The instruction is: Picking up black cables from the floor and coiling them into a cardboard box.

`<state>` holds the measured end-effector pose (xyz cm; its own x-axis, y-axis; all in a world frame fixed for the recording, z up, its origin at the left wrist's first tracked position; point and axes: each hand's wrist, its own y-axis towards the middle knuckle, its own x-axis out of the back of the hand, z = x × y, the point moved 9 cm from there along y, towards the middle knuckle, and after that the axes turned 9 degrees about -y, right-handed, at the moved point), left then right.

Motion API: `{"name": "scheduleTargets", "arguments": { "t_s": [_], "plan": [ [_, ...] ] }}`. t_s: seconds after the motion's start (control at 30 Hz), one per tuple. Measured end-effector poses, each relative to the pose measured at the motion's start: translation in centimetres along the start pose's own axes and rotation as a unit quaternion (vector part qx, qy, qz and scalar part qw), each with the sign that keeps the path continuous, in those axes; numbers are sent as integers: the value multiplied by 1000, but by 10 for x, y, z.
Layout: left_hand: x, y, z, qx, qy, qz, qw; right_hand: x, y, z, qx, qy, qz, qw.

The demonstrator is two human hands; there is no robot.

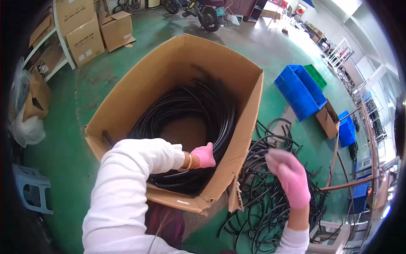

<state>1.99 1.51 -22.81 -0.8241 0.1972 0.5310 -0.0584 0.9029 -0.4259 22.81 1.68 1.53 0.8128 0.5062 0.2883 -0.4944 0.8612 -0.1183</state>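
Note:
A tall open cardboard box (pixel 137 80) stands in front of me, and inside it lies a thick coil of black hose (pixel 182 103). My left hand (pixel 204 156), in a pink glove, reaches over the near side of the box. Its fingers are closed round the coil's near right part; the fingertips are partly hidden. To the right, outside the box, my right hand (pixel 292 178) is raised in a matching glove. Its fingers are stretched out, somewhat blurred, and hold nothing visible. Beneath it a loose heap of cut black hose pieces (pixel 270 211) spreads over the floor.
Blue crates (pixel 298 95), a green crate (pixel 316 76) and a small cardboard box (pixel 327 120) sit at the right. Stacked cartons (pixel 82 40) and a shelf (pixel 63 55) stand at far left. A pale blue stool (pixel 34 190) is at left. A motorcycle (pixel 207 17) stands behind.

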Motion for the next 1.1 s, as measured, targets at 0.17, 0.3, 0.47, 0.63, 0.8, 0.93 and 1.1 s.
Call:
{"name": "scheduleTargets", "arguments": {
  "t_s": [0.17,0.3,0.47,0.63,0.8,0.93,1.1],
  "plan": [
    [-29,2,-8,-8,-38,61,997,44,-73,-50,-73,14,-9,997],
    [-40,9,9,36,56,-24,998,33,-79,-81,-121,21,-28,992],
    [-20,17,-3,-34,273,103,956,-2,-82,-68,-106,19,68,992],
    [53,-1,-144,-88,418,225,876,-12,-99,-15,88,-151,38,984],
    [165,-22,-315,-192,402,-322,836,-102,-103,69,297,-90,-124,943],
    [157,-32,-394,-285,430,-371,772,-110,-102,50,265,134,-93,950],
    [80,-124,-477,-274,580,-388,662,-114,-245,83,561,38,209,800]
  ]
}}
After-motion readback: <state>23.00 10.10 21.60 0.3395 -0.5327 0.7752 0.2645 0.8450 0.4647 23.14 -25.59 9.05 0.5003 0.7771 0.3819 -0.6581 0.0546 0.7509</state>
